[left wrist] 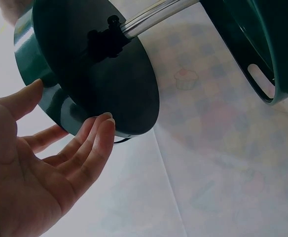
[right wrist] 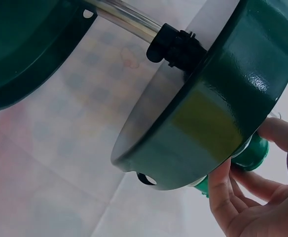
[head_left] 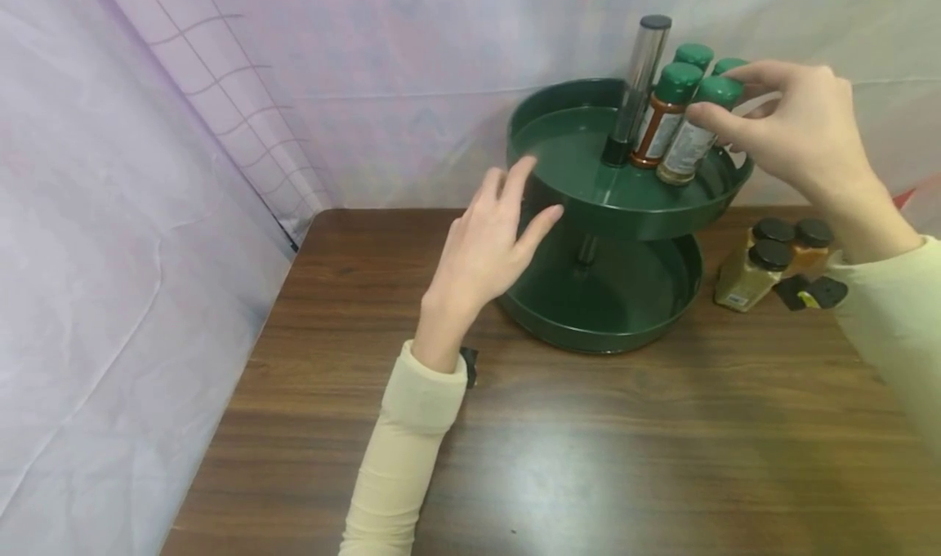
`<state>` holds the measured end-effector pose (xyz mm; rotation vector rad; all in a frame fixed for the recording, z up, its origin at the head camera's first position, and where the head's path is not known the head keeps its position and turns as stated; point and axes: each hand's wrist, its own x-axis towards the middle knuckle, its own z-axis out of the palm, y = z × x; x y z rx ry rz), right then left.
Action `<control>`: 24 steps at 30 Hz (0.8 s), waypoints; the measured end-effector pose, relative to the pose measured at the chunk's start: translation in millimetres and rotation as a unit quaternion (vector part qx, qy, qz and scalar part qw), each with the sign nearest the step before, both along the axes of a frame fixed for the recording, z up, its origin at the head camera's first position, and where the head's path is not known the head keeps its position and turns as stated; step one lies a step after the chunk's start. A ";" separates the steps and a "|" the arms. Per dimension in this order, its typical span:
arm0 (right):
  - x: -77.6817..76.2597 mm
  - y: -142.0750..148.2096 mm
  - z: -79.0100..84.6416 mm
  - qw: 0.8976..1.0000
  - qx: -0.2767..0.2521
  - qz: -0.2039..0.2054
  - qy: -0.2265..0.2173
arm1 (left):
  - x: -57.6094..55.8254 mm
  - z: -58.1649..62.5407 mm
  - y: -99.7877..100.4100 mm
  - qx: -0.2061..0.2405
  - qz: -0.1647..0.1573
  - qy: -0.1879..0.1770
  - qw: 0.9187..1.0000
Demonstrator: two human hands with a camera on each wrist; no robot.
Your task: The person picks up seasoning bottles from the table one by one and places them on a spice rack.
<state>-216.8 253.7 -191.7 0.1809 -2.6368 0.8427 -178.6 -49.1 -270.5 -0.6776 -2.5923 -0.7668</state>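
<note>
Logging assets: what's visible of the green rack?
Rack: two round, glossy dark-green trays, metal-looking, stacked on a silvery pole with black cap and fittings; slots in the walls. It stands upright on the table, green-capped jars in its upper tray. The left hand is at that tray; contact unclear.

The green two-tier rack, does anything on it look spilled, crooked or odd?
Nothing looks spilled or damaged. Only the arrangement is lopsided: four green-capped jars bunch on the right of the upper tray in the head view, with the right hand at the nearest.
</note>
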 end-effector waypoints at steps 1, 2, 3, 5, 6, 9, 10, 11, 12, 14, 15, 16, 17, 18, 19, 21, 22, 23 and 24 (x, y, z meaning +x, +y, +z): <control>-0.2 -0.1 -0.4 1.000 -0.001 0.001 0.002 | 0.2 0.2 0.0 0.000 0.000 -0.001 1.000; -0.3 -0.2 -0.8 1.000 -0.002 0.001 0.003 | 0.4 0.2 0.0 0.000 0.000 -0.002 1.000; -0.5 -0.3 -1.4 1.000 -0.002 0.000 0.004 | 0.5 0.1 0.1 0.000 0.001 -0.003 1.000; -0.4 -0.1 -2.7 1.000 0.000 -0.003 0.004 | 0.6 -0.3 0.3 0.000 0.002 -0.004 1.000; -0.2 0.1 -3.3 1.000 0.000 -0.005 0.004 | 0.6 -0.5 0.5 0.000 0.002 -0.004 1.000; 0.6 0.9 -5.3 1.000 0.003 -0.007 0.008 | -0.2 -1.7 1.4 0.000 0.002 -0.005 1.000; 0.8 1.2 -5.6 1.000 0.002 -0.008 0.009 | -0.4 -1.9 1.7 0.001 0.002 -0.005 1.000; 1.1 1.6 -5.9 1.000 0.000 -0.009 0.011 | -0.7 -2.1 2.0 0.002 0.002 -0.005 1.000; 1.8 2.4 -6.2 1.000 -0.001 -0.011 0.013 | -0.9 -2.1 2.6 0.002 0.001 -0.004 1.000; 3.1 4.4 -6.7 1.000 -0.006 -0.016 0.013 | -1.1 -2.3 3.7 0.005 -0.002 -0.003 1.000; 3.8 5.6 -7.0 1.000 -0.007 -0.019 0.013 | -1.3 -2.3 4.2 0.006 -0.003 -0.002 1.000; 4.4 7.1 -7.2 1.000 -0.009 -0.024 0.013 | -1.3 -2.3 4.7 0.007 -0.004 -0.001 1.000; 5.2 8.6 -7.4 0.999 -0.010 -0.029 0.012 | -1.5 -2.4 5.2 0.007 -0.005 -0.001 1.000; 6.0 10.4 -7.6 0.999 -0.011 -0.034 0.012 | -1.5 -2.5 5.7 0.008 -0.007 -0.001 1.000; 6.9 12.0 -7.9 0.999 -0.014 -0.038 0.011 | -1.7 -2.6 6.1 0.008 -0.008 -0.002 1.000; 9.2 15.0 -8.4 0.999 -0.026 -0.043 0.010 | -2.1 -2.8 6.8 0.008 -0.009 -0.003 1.000; 10.5 16.4 -8.6 0.998 -0.033 -0.046 0.010 | -2.2 -2.9 6.9 0.008 -0.008 -0.004 1.000; 12.0 17.5 -8.9 0.998 -0.038 -0.047 0.010 | -2.3 -3.0 6.9 0.010 -0.008 -0.006 1.000; 13.5 18.8 -9.7 0.998 -0.045 -0.046 0.013 | -2.4 -3.3 6.8 0.012 -0.008 -0.008 1.000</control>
